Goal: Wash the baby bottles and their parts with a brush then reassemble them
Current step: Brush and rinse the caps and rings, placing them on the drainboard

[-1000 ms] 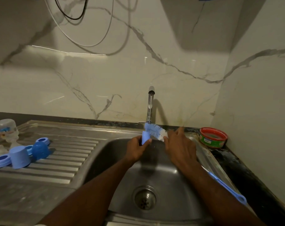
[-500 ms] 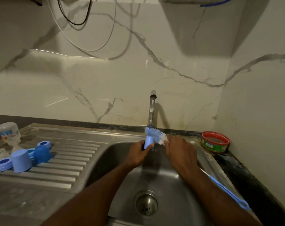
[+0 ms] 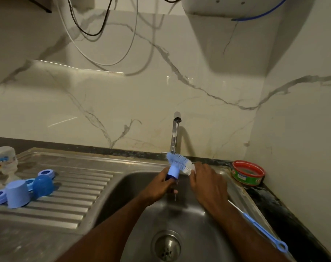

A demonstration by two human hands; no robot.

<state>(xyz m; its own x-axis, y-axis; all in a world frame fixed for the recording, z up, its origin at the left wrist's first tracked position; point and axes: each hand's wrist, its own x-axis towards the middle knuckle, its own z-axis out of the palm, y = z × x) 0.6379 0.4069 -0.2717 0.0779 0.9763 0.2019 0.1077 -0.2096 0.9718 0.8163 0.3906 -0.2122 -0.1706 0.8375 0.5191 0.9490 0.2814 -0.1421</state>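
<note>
- A small blue bottle part [image 3: 173, 171] sits over the sink basin [image 3: 134, 188], near its back edge and under the tap [image 3: 175, 133]; the left hand [image 3: 160, 186] has its fingers curled round the part's lower end, so only the pale upper half shows.
- The brush head [image 3: 179, 162], with blue and white bristles, lies across the top of the part, touching it; a thin stream of water falls from the tap past both.
- The right hand [image 3: 208, 184] is just right of the part and grips the brush below the bristles, knuckles up; the long blue handle [image 3: 263, 231] runs back under the forearm to a loop over the sink's right edge.
- On the ribbed drainboard [image 3: 72, 188], at its left edge, lie an upturned pale blue cap [image 3: 17, 193], a round blue dome [image 3: 43, 185] and blue rings [image 3: 46, 173], close together; behind them stands a clear bottle [image 3: 3, 159].
- A red-rimmed tub [image 3: 248, 173] sits in the back right corner of the dark counter; what it holds is unclear.
- Marble-patterned walls rise behind, with cables [image 3: 89, 29] hanging.
</note>
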